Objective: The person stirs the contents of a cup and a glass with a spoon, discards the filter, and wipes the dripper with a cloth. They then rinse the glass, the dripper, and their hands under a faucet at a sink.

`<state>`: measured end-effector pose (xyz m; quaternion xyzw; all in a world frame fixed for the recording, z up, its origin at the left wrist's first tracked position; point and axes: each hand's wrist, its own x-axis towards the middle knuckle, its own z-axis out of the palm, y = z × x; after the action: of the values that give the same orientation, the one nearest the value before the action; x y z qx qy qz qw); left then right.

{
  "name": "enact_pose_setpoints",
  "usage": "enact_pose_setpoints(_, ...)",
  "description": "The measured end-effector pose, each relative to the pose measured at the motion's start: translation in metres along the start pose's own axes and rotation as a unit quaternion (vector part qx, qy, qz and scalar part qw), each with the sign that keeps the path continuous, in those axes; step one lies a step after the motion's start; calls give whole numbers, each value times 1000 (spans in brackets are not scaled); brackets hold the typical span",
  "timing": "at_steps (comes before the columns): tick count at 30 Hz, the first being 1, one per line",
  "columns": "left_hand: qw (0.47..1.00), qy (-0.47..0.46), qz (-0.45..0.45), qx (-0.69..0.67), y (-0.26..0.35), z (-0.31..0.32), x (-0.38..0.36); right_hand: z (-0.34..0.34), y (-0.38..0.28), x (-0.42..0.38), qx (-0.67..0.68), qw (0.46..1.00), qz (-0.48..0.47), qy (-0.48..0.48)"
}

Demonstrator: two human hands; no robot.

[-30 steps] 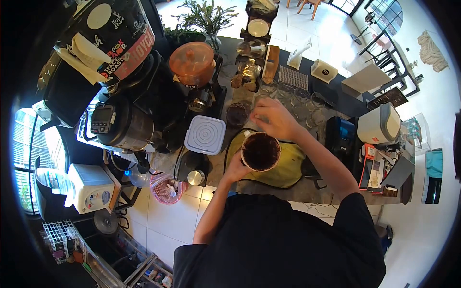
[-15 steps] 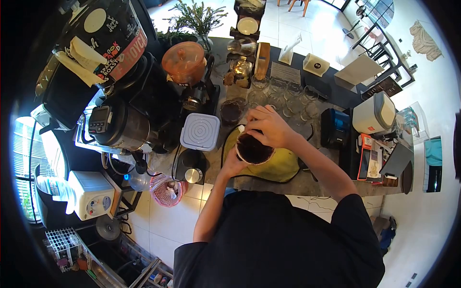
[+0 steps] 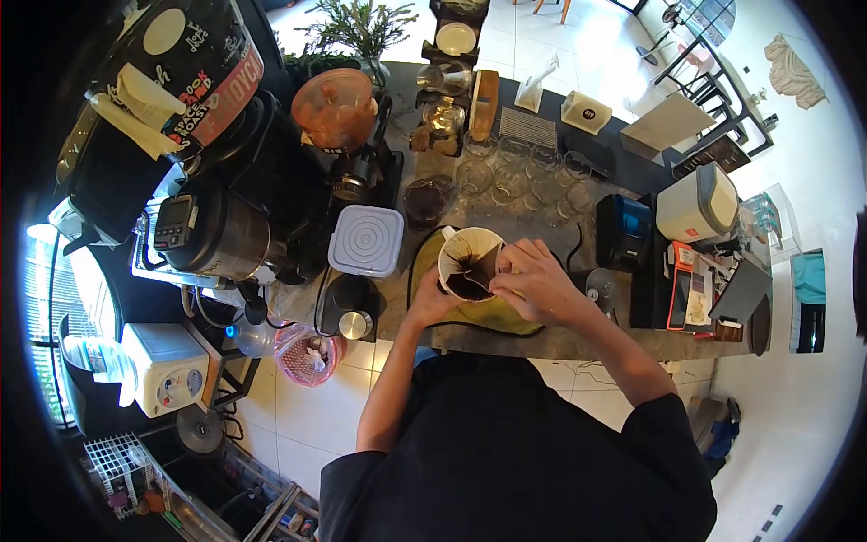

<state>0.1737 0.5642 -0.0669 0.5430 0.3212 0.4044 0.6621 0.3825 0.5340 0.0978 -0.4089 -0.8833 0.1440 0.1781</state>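
My left hand [image 3: 432, 303] is wrapped around the side of a white coffee dripper [image 3: 477, 240], which is tilted toward me above a yellow-green cloth [image 3: 508, 316]. Dark streaks mark the dripper's pale inner wall. Lower inside lie dark, wet-looking coffee grounds [image 3: 464, 287]. At the right rim, my right hand [image 3: 535, 284] has its fingers pinched together on what looks like the edge of the paper coffee filter [image 3: 484, 267]. Most of the filter is hidden by fingers and grounds. Just beyond the dripper stands a glass server [image 3: 424, 204] with dark liquid.
Several clear glasses [image 3: 513, 181] stand behind my hands. To the left are a lidded container [image 3: 366, 240], a grinder with an orange hopper [image 3: 334, 113] and a coffee machine [image 3: 221, 235]. A pink bin [image 3: 307, 354] sits on the floor. A black box [image 3: 623, 237] stands right.
My right hand has moved from the dripper's far rim to its right side, drawing the filter's edge inward. The dripper's streaked inner wall now shows. The view has shifted slightly.
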Motion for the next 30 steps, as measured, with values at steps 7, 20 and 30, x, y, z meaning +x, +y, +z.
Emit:
enact_pose_setpoints(7, 997, -7, -35, 70, 7, -3, -3, -1, 0, 3, -10, 1000, -12, -18)
enact_pose_setpoints(20, 998, -1, -24, 62, 1, -2, -2, -9, 12, 21, 54, 995, -21, -86)
enact_pose_setpoints(30, 998, 13, -20, 64, 3, 0, -2, 4, 20, 27, -13, 994, -76, -79)
